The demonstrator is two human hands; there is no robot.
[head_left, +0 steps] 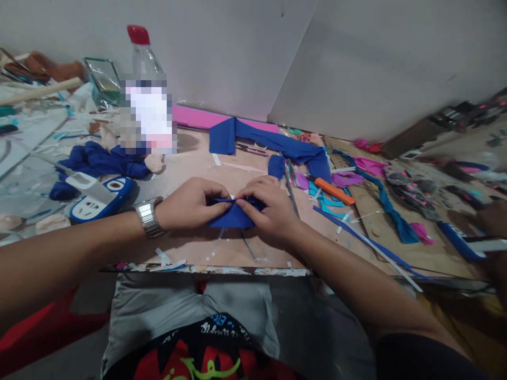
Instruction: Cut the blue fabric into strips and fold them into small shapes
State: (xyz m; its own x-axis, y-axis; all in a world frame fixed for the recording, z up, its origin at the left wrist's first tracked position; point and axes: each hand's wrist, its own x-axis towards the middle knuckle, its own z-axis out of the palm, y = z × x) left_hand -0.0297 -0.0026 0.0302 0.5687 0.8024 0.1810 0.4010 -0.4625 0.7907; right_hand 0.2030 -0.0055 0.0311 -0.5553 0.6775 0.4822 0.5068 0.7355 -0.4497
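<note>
Between both hands, near the table's front edge, is a flat piece of blue fabric [233, 217] with a folded look. My left hand [194, 203] is closed on its left side, thumb pressed on top. On the right side my right hand [269, 208] grips it the same way, and the two thumbs nearly meet at the upper middle. The fingers beneath the fabric are mostly hidden. Just beyond my right hand lies a small blue fabric piece [276, 167]. A longer folded blue strip [273, 138] stretches behind it.
A bottle with a red cap [138, 35] stands at the back left. Crumpled blue fabric [101, 159] and a blue-and-white tool [103, 198] lie left. An orange-handled cutter [335, 191] and scraps lie right. A person's blurred hand [493, 219] is at the right edge.
</note>
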